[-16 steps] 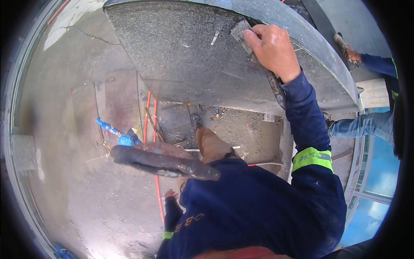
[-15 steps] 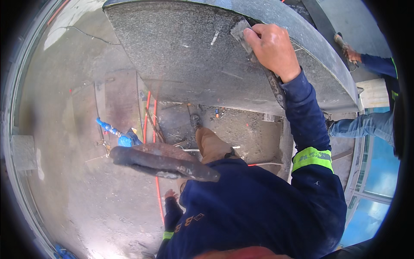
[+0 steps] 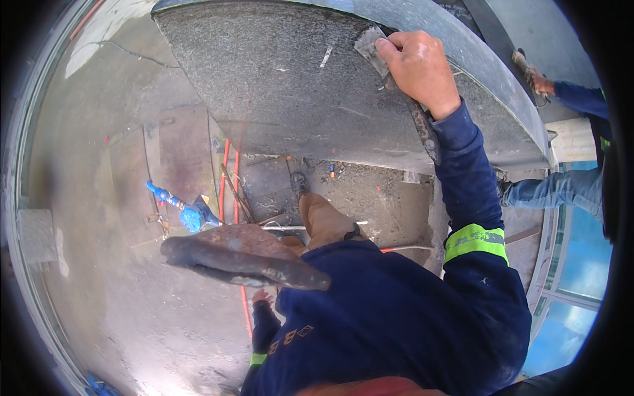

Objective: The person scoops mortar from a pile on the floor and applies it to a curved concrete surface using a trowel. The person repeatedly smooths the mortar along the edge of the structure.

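Note:
My right hand [image 3: 422, 69] is closed around a scraper with a flat grey blade [image 3: 372, 47]. Its dark, worn handle [image 3: 422, 129] runs back beside my wrist. The blade lies against the speckled grey face of a large curved slab [image 3: 277, 86], close under its upper edge. Low down by my side hangs my left hand [image 3: 262, 297], its fingers apart and nothing seen in them; my jacket covers part of that arm. Between my arms, close to the camera, is a rusty brown plate [image 3: 244, 237] with a thick dark rim; what it belongs to cannot be made out.
Orange pipes [image 3: 228, 175] and a blue-wrapped pipe fitting [image 3: 190, 218] rise from the concrete floor [image 3: 132, 290] at left. Rubble [image 3: 370, 191] lies under the slab. At far right, another person's hand [image 3: 541, 84] grips a tool [image 3: 520, 61]. Blue glazed panels [image 3: 581, 264] stand lower right.
My right hand and the scraper have shifted only slightly upward. The brown plate has dropped a little and tilted, showing more of its top. The other person has barely moved.

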Action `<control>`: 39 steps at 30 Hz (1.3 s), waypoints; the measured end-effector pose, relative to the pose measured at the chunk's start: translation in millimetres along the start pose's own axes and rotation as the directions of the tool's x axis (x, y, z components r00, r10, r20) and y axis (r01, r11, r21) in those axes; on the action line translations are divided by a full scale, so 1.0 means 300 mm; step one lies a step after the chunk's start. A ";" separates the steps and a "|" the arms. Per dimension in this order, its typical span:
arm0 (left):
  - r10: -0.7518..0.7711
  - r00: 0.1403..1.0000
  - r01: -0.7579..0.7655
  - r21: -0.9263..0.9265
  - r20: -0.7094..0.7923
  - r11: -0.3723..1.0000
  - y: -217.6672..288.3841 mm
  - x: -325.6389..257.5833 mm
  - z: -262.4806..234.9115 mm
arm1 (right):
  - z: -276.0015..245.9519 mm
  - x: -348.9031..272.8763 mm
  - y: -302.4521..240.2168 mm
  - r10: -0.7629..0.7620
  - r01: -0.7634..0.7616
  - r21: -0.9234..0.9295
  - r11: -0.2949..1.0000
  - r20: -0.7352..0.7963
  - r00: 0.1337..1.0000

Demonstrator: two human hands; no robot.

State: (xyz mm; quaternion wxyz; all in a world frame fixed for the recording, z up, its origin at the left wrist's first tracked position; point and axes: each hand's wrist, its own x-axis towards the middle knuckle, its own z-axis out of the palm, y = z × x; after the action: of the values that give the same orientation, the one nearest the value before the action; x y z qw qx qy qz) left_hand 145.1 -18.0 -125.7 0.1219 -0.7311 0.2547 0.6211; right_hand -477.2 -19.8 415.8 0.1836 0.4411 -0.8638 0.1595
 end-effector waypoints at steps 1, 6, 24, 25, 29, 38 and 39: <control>0.005 1.000 -0.005 0.003 -0.003 1.000 -0.004 -0.006 0.000 | 0.003 0.000 0.002 -0.001 0.001 -0.006 1.000 0.002 1.000; -0.045 0.999 0.044 -0.046 -0.017 0.998 0.005 -0.007 -0.008 | 0.007 -0.010 -0.001 0.004 -0.005 -0.015 1.000 -0.025 1.000; 0.039 0.999 -0.039 0.003 0.007 0.999 -0.125 0.246 -0.108 | -0.010 -0.025 -0.003 -0.010 0.011 0.016 1.000 -0.050 0.999; 0.042 0.999 -0.043 0.020 0.009 0.999 -0.121 0.241 -0.111 | -0.012 -0.028 0.001 0.006 -0.006 0.015 1.000 -0.043 0.999; 0.032 0.999 -0.032 0.072 -0.005 0.997 -0.112 0.221 -0.114 | -0.021 -0.030 0.003 -0.001 0.001 0.002 1.000 -0.050 0.999; 0.013 1.000 -0.013 0.017 -0.008 1.000 -0.113 0.180 -0.119 | -0.010 -0.019 -0.052 -0.080 0.084 0.077 0.993 -0.049 0.996; 0.014 1.000 -0.014 0.007 -0.010 1.000 -0.117 0.189 -0.116 | -0.002 -0.013 -0.051 -0.118 0.120 0.063 0.991 -0.041 0.992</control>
State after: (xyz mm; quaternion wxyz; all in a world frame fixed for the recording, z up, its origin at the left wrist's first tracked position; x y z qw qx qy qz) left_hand 198.5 -18.2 -178.9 0.1187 -0.7321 0.2625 0.6172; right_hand -462.6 -25.4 416.2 0.1946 0.4946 -0.8267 0.1846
